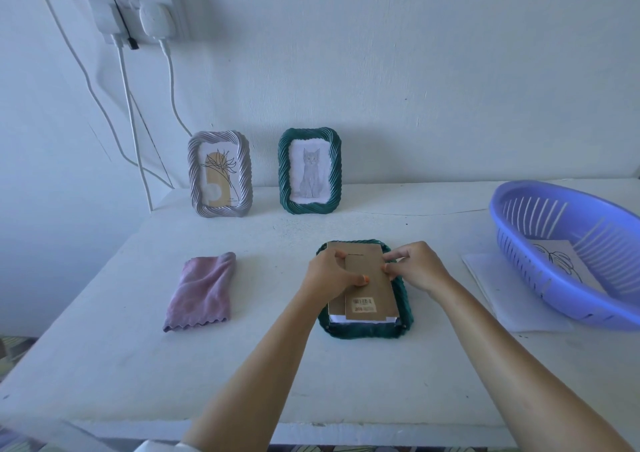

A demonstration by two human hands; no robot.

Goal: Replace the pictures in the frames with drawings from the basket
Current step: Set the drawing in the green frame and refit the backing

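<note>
The white table [242, 365] carries everything. The biggest item is the purple slatted basket [568, 299] at 3 o'clock, light plastic sitting on some loose white sheets [502, 296]. In it lies a line drawing [561, 261], thin paper that will probably flop and crease, so it is best lifted by an edge or corner. The face-down green frame [367, 330] is at the centre, nearest the person. Its ropey moulded rim looks rigid and likely holds a glazing pane, so it should stay flat on the table and be steadied by the rim. Against the wall stand a grey frame [246, 174] at 11 o'clock, showing a flower print, and a second green frame [283, 171] at 12 o'clock, showing a cat drawing. A soft folded pink cloth [202, 290] lies at 9 o'clock. On the face-down frame sits the cardboard backing [356, 248] with its easel flap. It is stiff but bendable and light, and is best taken by its two long edges. The left hand [329, 271] curls over the left edge with its thumb pressed on the flap. The right hand [415, 266] pinches the right edge with bunched fingertips. A sliver of white paper [334, 319] shows beneath the backing at 6 o'clock. I judge the backing is being worked in or out, though I cannot tell which.
</note>
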